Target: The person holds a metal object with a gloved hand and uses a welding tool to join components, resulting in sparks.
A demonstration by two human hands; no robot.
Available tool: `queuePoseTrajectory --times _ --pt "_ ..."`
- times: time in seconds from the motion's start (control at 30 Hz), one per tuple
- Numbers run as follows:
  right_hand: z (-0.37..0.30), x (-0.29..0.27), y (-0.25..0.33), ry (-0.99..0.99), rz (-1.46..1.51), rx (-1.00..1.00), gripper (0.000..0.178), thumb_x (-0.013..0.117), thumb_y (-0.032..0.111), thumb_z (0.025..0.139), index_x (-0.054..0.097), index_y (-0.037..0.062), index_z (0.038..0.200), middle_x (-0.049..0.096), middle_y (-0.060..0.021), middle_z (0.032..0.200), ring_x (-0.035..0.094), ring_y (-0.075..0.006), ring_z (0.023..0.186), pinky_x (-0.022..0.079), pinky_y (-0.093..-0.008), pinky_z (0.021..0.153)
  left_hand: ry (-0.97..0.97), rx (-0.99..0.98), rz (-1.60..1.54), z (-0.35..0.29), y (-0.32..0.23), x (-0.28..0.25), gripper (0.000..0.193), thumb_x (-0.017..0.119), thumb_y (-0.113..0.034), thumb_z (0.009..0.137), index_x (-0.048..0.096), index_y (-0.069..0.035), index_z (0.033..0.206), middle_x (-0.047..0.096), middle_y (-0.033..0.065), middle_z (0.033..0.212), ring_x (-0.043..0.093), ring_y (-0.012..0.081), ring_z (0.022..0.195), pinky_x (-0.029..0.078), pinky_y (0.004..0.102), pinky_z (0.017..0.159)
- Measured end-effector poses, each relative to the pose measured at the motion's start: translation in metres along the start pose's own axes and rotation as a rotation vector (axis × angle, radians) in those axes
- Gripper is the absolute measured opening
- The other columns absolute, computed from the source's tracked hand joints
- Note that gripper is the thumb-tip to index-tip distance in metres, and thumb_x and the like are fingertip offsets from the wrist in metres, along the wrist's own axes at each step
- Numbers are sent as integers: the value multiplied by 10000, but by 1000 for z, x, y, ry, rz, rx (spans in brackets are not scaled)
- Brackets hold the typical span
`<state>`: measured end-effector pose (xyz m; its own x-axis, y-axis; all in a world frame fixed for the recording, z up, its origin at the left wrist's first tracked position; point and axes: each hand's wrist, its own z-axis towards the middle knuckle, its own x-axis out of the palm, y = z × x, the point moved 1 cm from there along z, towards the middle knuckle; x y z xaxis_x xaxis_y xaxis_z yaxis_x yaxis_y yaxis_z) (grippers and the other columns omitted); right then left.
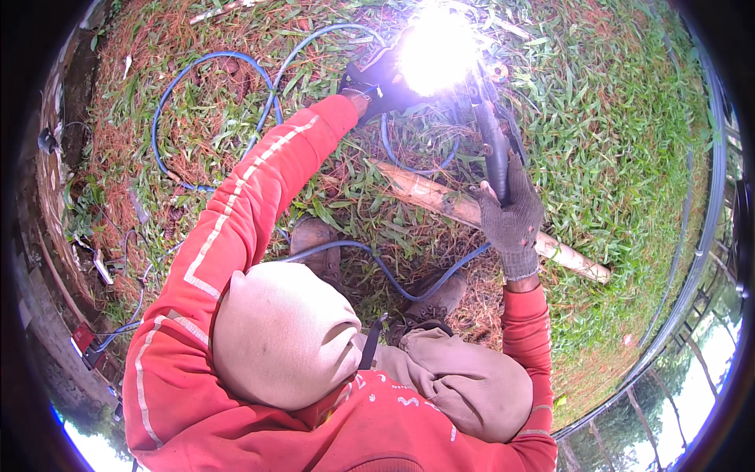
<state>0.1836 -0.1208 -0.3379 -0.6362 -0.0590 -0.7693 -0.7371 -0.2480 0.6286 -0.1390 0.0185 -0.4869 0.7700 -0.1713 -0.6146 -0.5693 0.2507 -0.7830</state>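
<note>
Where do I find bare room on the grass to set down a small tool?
Most room: the grass right of the right hand, above the right end of the wooden pole. Another patch: left of the looped blue cable. Crowded: around the left hand, the glare, the dark metal bar and the boots.

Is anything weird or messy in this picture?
Yes! A dazzling white glare shines beside the left hand, so bright that it hides whatever is behind it. Also, blue cable lies in untidy loops on the grass and winds past the boots, instead of being neatly coiled.
</note>
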Motion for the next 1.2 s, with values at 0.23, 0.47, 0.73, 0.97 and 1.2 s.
queuePoseTrajectory --times 0.23,0.47,0.73,0.97,1.2 --pt "-17 -3 -33 -129 337 270 661 831 161 967 617 -62 1551 796 -181 1038 785 -239 801 610 -349 703 63 -266 -1137 10 -41 -6 753 878 -288 950 515 -63 1570 666 120 1485 676 275 1374 576 439 1138" --pt "-41 -15 -118 -322 629 788 308 779 192 1025 706 -17 1239 709 -36 841 618 -89 639 461 -264 527 -43 -79 25 16 -54 -5 1082 995 -493 812 437 -16 1606 596 204 1518 658 384 1393 550 473 1192" --pt "-67 -18 -159 -320 -264 536 620 863 292 907 651 -35 1389 753 -236 1170 747 -352 1015 580 -483 927 -26 -67 -133 10 -57 -13 1046 966 -431 811 433 -19 1611 603 216 1520 690 363 1347 589 455 1129" --pt "-22 3 -85 19 -209 270 821 838 265 875 504 -5 1575 668 -306 1366 745 -516 1094 551 -600 1052 16 -148 -57 13 -65 -16 1115 966 -333 795 339 -31 1667 604 217 1541 663 350 1399 566 449 1170" --pt "-7 25 -74 284 -255 462 823 824 229 885 455 -10 1580 720 -350 1228 745 -537 1065 607 -610 885 8 -130 -113 13 -61 -12 1183 961 -321 800 254 -29 1703 548 201 1644 617 344 1473 522 444 1235"
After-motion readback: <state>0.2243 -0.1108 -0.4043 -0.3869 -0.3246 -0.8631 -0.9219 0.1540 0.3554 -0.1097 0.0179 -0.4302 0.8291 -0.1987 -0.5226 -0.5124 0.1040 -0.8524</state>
